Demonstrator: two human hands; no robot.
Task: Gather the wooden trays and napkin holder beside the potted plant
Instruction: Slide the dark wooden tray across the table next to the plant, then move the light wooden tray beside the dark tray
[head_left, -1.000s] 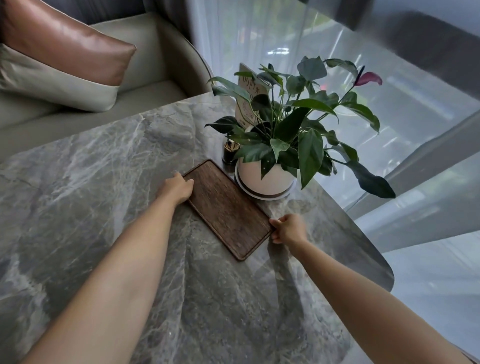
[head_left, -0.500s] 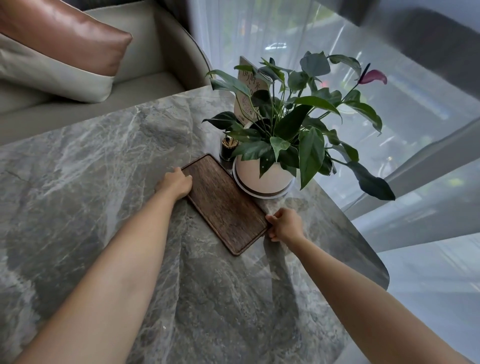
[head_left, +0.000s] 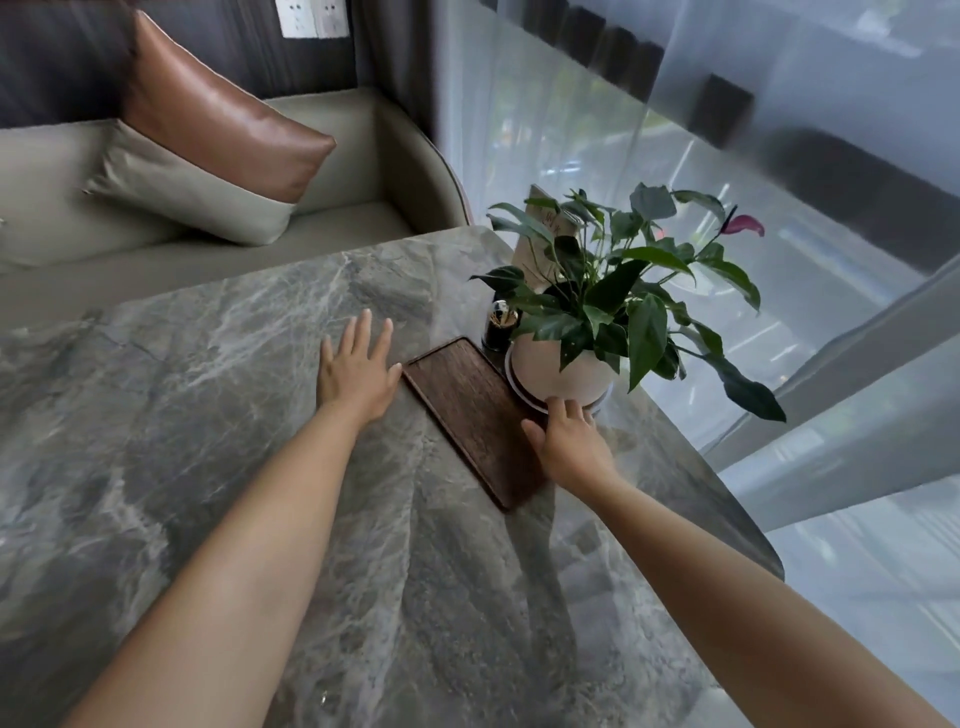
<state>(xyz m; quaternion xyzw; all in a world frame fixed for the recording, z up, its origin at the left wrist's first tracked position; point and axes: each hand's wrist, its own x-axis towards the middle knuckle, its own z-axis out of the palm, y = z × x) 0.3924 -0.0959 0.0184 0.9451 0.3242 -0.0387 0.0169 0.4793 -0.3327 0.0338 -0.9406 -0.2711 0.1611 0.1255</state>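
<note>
A dark wooden tray (head_left: 467, 410) lies flat on the grey marble table (head_left: 208, 415), right against the white pot of the potted plant (head_left: 563, 371). My left hand (head_left: 356, 369) hovers open just left of the tray's far end, fingers spread, holding nothing. My right hand (head_left: 569, 441) rests open at the tray's right edge, fingertips near the pot's base. No napkin holder is visible.
A small black toothpick holder (head_left: 498, 327) and a paper sign card (head_left: 540, 244) stand behind the pot. A grey sofa with a brown and grey cushion (head_left: 208, 150) sits beyond the table. The table's rounded edge (head_left: 748, 525) runs along a curtained window.
Both hands have let go of the tray's ends and opened. The left hand lifted away to the left; the right slid up toward the pot. The tray now sits closer to the pot.
</note>
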